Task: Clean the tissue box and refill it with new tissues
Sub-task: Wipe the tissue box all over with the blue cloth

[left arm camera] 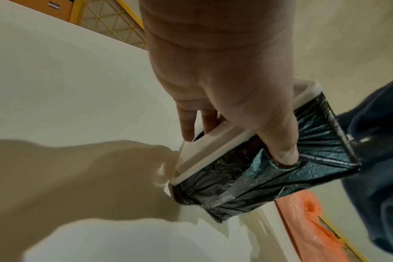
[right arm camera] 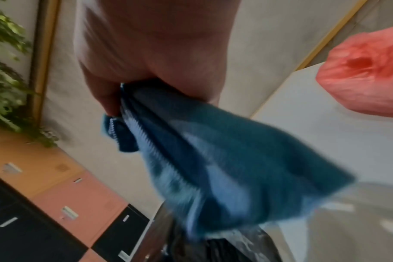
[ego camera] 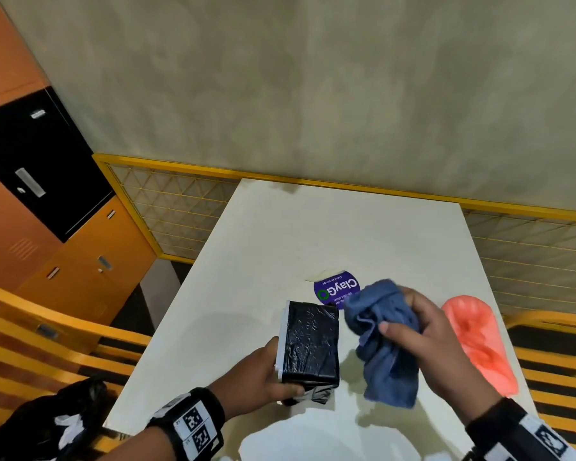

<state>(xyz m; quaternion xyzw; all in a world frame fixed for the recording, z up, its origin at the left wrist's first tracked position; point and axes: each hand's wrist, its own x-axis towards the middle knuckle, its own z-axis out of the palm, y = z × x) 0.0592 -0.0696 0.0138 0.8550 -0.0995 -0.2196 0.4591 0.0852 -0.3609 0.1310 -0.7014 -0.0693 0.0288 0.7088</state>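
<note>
I'm looking at what seems an office pantry or break area: orange and black lockers [ego camera: 47, 201] line the wall, a white table [ego camera: 313, 234] bears a "ClayGo" clean-as-you-go sticker [ego camera: 338, 289], with yellow slatted benches [ego camera: 30, 344] alongside.

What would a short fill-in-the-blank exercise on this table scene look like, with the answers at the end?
1. The left hand holds a box wrapped in black ____.
2. The right hand grips a ____ cloth.
3. The bag lying on the table near the right hand is ____ in colour.
4. The round sticker on the table reads ____.

Answers: plastic; blue; pink; ClayGo
</note>
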